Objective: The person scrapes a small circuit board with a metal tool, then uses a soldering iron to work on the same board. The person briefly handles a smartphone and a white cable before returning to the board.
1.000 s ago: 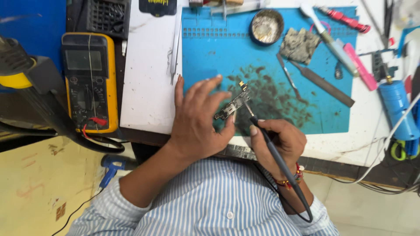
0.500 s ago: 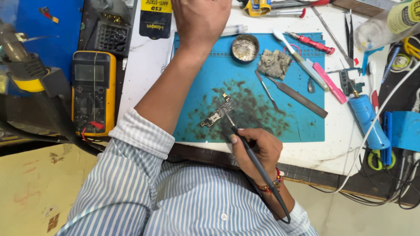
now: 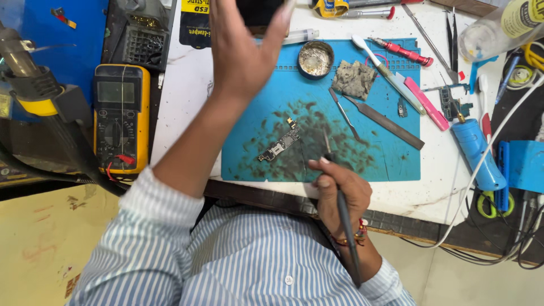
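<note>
A thin black soldering iron [image 3: 340, 209] is gripped in the right hand [image 3: 339, 190], pen-fashion, near the front edge of the white desk [image 3: 181, 113]. Its tip is held above the stained blue rectangular work mat [image 3: 385, 153], just to the right of a small narrow green circuit board [image 3: 280, 147], which lies tilted on the mat's front left part, apart from both hands. The left hand [image 3: 246, 48] is raised over the rear of the desk with its fingers spread and nothing seen in its grasp; whether the dark object behind its fingertips is touched cannot be told.

At the mat's rear edge a small round metal tin [image 3: 315, 59] is seen, and just to its right a grey crumpled cleaning pad [image 3: 353, 79]. A flat metal spatula [image 3: 390, 123] is laid diagonally on the mat's right part. A yellow-cased multimeter [image 3: 120, 116] is set off the left edge of the desk. A blue cylindrical tool [image 3: 477, 153] is placed towards the right edge of the desk, beside white cables.
</note>
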